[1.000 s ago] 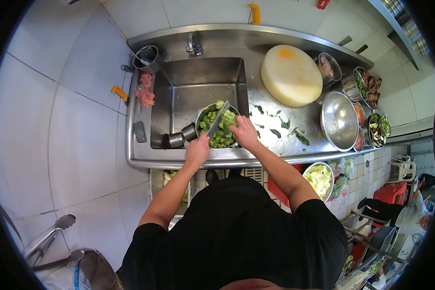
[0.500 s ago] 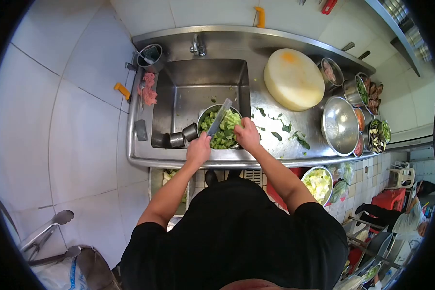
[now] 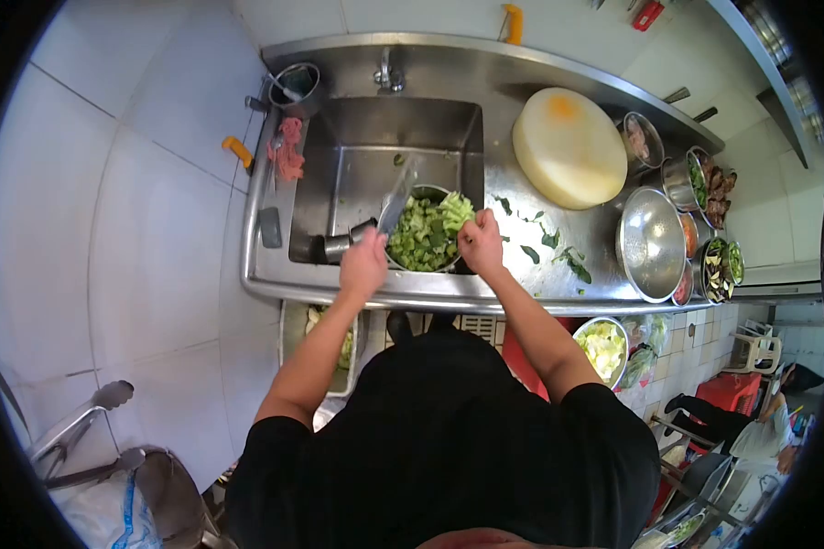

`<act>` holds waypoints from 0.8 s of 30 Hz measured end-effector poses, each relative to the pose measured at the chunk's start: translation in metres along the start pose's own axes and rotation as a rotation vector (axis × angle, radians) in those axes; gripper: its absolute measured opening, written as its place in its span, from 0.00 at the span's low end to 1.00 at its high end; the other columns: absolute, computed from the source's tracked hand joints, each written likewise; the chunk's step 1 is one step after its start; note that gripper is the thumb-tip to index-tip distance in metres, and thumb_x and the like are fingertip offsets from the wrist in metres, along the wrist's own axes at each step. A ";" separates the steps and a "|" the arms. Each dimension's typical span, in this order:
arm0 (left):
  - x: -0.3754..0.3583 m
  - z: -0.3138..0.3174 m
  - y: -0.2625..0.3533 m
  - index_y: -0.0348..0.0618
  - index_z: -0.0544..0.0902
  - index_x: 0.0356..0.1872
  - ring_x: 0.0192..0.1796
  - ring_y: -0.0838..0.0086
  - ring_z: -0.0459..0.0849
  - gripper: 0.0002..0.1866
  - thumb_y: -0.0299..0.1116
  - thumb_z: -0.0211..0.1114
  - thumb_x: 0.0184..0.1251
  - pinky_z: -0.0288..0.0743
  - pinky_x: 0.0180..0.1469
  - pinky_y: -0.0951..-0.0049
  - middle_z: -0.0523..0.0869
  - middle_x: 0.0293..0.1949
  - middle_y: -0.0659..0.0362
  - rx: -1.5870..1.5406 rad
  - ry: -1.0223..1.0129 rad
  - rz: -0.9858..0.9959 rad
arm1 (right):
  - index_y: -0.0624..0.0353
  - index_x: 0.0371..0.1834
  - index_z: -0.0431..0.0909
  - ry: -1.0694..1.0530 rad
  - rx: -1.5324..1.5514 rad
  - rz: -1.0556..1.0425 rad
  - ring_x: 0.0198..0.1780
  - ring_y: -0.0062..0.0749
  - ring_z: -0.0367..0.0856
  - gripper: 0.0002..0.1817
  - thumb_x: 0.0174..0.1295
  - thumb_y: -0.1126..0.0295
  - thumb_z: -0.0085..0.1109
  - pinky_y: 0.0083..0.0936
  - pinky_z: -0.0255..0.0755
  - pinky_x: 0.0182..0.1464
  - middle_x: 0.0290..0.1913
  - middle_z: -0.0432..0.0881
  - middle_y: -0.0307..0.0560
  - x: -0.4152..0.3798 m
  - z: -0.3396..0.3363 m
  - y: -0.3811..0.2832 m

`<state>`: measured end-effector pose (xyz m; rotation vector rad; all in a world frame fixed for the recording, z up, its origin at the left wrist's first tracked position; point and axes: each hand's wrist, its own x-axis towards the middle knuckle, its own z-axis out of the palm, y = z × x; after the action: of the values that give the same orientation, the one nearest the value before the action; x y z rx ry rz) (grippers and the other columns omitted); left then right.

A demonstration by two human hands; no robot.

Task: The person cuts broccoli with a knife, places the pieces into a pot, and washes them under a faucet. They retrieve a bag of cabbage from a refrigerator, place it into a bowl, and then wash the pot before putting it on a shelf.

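My left hand (image 3: 363, 265) is closed round the handle of a knife (image 3: 399, 197), its blade blurred and tilted up over the left side of a round metal pot (image 3: 391, 261). Chopped green vegetable (image 3: 421, 236) fills much of the pot, which stands at the sink's front right corner. At the pot's right rim, my right hand (image 3: 482, 245) grips a pale green vegetable piece (image 3: 457, 211) with a cut, frilly end. The blade is apart from that piece. Two small dark metal cups (image 3: 337, 247) lie left of the pot, partly behind my left hand.
A thick round cutting board (image 3: 569, 151) leans on the steel counter, with leaf scraps (image 3: 572, 263) in front. Further right are a large metal bowl (image 3: 651, 245) and several food containers. The faucet (image 3: 387, 73) is behind the sink. Below the counter sits a bowl of cut vegetables (image 3: 602, 351).
My left hand has moved left and up with the knife, taking the blade away from the vegetable. My right hand has shifted slightly right. The whole view has tilted a little.
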<state>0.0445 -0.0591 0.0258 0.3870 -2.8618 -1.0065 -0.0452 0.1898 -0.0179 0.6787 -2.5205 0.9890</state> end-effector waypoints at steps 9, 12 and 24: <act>-0.018 -0.131 0.016 0.48 0.75 0.43 0.19 0.87 0.69 0.10 0.42 0.55 0.81 0.64 0.20 0.82 0.72 0.21 0.69 -0.813 0.223 -0.240 | 0.55 0.33 0.77 -0.388 0.692 -0.082 0.53 0.47 0.75 0.11 0.49 0.74 0.71 0.37 0.73 0.54 0.44 0.72 0.50 -0.009 -0.005 -0.111; -0.030 -0.149 0.003 0.47 0.75 0.48 0.18 0.86 0.69 0.08 0.38 0.57 0.80 0.61 0.18 0.83 0.72 0.20 0.68 -0.809 0.336 -0.259 | 0.54 0.49 0.82 -0.581 0.754 -0.077 0.62 0.46 0.75 0.21 0.51 0.67 0.77 0.37 0.72 0.61 0.56 0.77 0.52 -0.013 0.006 -0.137; -0.134 -0.071 -0.035 0.47 0.71 0.48 0.13 0.77 0.68 0.10 0.41 0.54 0.81 0.65 0.15 0.75 0.69 0.16 0.63 -0.734 0.349 -0.632 | 0.65 0.77 0.51 -0.878 -0.010 0.951 0.63 0.61 0.76 0.49 0.60 0.51 0.67 0.47 0.76 0.63 0.78 0.52 0.68 -0.010 0.293 0.089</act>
<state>0.1922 -0.0928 0.0604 1.2527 -1.8900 -1.7531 -0.1271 0.0437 -0.2740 -0.2575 -3.7587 1.0731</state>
